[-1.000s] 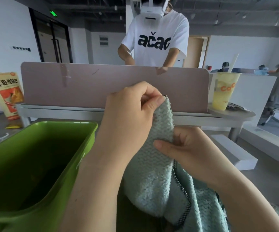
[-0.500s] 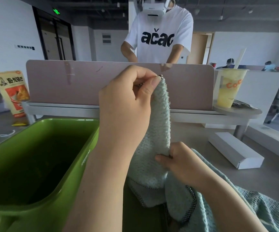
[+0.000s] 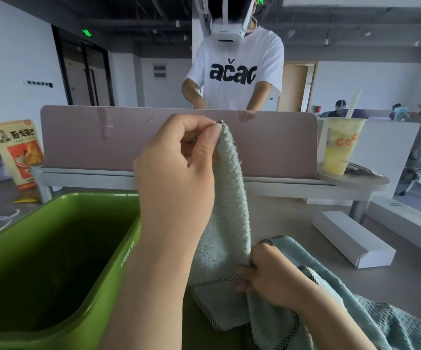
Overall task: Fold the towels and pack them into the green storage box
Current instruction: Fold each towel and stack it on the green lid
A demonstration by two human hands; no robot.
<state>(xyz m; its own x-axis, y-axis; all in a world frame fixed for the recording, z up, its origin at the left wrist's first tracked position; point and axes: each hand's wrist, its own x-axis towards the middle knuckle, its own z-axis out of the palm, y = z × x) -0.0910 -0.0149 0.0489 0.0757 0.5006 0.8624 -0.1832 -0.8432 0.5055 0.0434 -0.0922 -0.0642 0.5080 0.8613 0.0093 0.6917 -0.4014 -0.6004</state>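
While the worktop (image 3: 292,223) carries a green box (image 3: 91,196) at its left, a pale towel (image 3: 229,210) hangs just beside the box, not yet packed. The left hand (image 3: 176,173) pinches the towel's top corner, held high. The right hand (image 3: 272,276) is curled round the same edge lower down, at the checked hem. A neat fold likely needs that edge kept taut and the corners matched squarely. A second ago the hands were closer; the right has slid down.
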